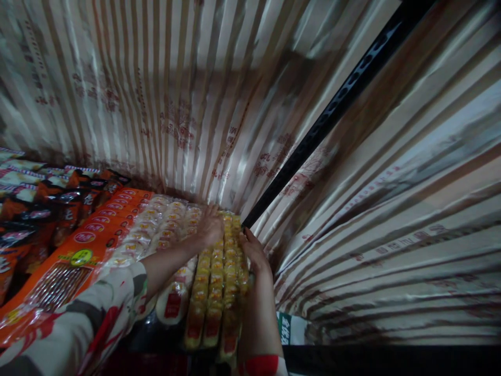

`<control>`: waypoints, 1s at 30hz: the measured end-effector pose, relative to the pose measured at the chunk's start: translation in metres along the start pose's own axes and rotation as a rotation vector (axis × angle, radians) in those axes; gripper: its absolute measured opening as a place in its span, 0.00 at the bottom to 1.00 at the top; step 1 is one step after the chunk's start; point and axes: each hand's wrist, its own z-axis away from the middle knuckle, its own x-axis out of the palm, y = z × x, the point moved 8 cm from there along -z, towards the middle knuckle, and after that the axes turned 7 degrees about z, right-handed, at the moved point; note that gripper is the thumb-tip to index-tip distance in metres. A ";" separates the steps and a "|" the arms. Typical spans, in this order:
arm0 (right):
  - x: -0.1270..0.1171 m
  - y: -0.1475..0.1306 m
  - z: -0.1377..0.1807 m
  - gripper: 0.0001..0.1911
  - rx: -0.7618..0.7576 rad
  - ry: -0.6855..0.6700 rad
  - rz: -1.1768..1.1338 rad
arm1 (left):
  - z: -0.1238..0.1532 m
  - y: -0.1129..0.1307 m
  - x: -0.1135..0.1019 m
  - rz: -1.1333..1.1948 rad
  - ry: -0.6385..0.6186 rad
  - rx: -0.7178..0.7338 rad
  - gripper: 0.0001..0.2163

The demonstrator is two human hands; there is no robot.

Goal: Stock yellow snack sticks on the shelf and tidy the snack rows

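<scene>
Several rows of yellow wrapped cakes (216,284) lie side by side on the display, with red labels at their near ends. My left hand (211,228) rests over the far part of these rows, palm down, its fingers partly blurred. Along the outer right side of the yellow rows lies my right hand (255,251), fingers extended toward the far end near a black post. Neither hand shows a pack lifted. White round wrapped buns (172,303) with red labels stand in rows just left, partly under my left forearm.
Orange packs of thin brown sticks (62,279) and black-and-orange bags (66,201) fill the left side. Pleated, shiny printed sheeting (188,104) hangs behind and to the right. A slotted black post (324,112) slants across it. A green-and-white sign (291,329) sits low right.
</scene>
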 end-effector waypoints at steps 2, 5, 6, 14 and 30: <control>-0.008 -0.013 0.001 0.30 -0.011 0.091 0.168 | -0.008 -0.019 -0.012 -0.029 -0.005 0.027 0.16; -0.006 -0.043 0.000 0.18 -0.099 0.153 0.341 | -0.018 -0.048 -0.025 -0.034 0.036 0.035 0.14; -0.001 -0.054 -0.002 0.15 -0.142 0.153 0.392 | -0.020 -0.056 -0.028 -0.036 0.048 0.033 0.14; 0.068 -0.099 -0.024 0.12 -0.466 0.014 0.616 | -0.009 -0.058 -0.015 -0.134 0.011 0.201 0.11; 0.199 -0.138 -0.045 0.13 -0.602 -0.105 0.436 | 0.006 -0.238 -0.116 -0.072 -0.004 -0.386 0.14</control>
